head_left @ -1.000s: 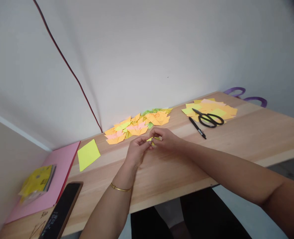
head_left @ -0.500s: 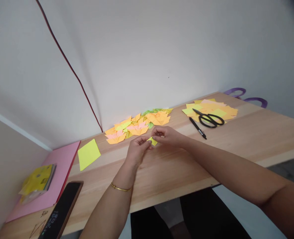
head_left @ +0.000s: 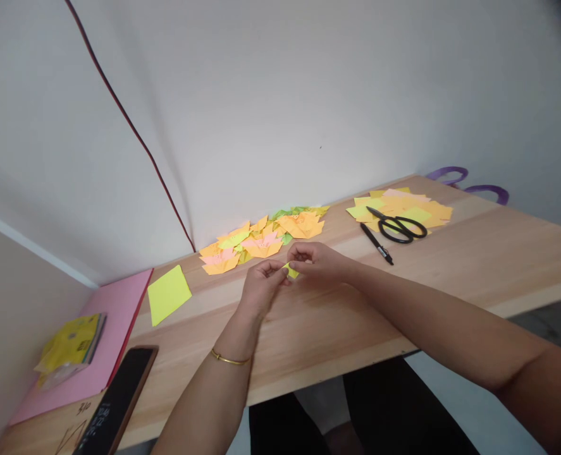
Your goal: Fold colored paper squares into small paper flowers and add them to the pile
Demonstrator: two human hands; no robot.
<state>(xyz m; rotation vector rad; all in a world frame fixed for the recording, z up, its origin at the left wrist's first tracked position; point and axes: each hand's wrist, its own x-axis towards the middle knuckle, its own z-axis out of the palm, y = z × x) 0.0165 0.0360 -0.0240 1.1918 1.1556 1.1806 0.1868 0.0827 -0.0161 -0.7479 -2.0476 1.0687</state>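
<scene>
A small folded piece of yellow paper [head_left: 292, 272] is pinched between my two hands, a little above the wooden table [head_left: 327, 316]. My left hand [head_left: 262, 283] grips its left side between thumb and fingers. On the right side, my right hand [head_left: 315, 260] holds the upper edge, its fingers curled. Fingers cover much of the paper, so its full shape is hidden. Just beyond my hands lies a row of folded paper figures [head_left: 262, 244] in orange, pink, yellow and green, some with small drawn faces.
Black scissors [head_left: 396, 227] rest on a pile of coloured paper sheets [head_left: 432, 213], beside a black pen [head_left: 376, 244]. To the left are a yellow paper pad [head_left: 169, 294], a phone [head_left: 119, 398], and a pink board [head_left: 114, 316] bearing a yellow plastic packet [head_left: 71, 344]. A wall [head_left: 280, 107] stands behind.
My right hand has shifted very slightly left and down at the paper's edge, and less of the yellow paper shows. My left hand stays nearly still.
</scene>
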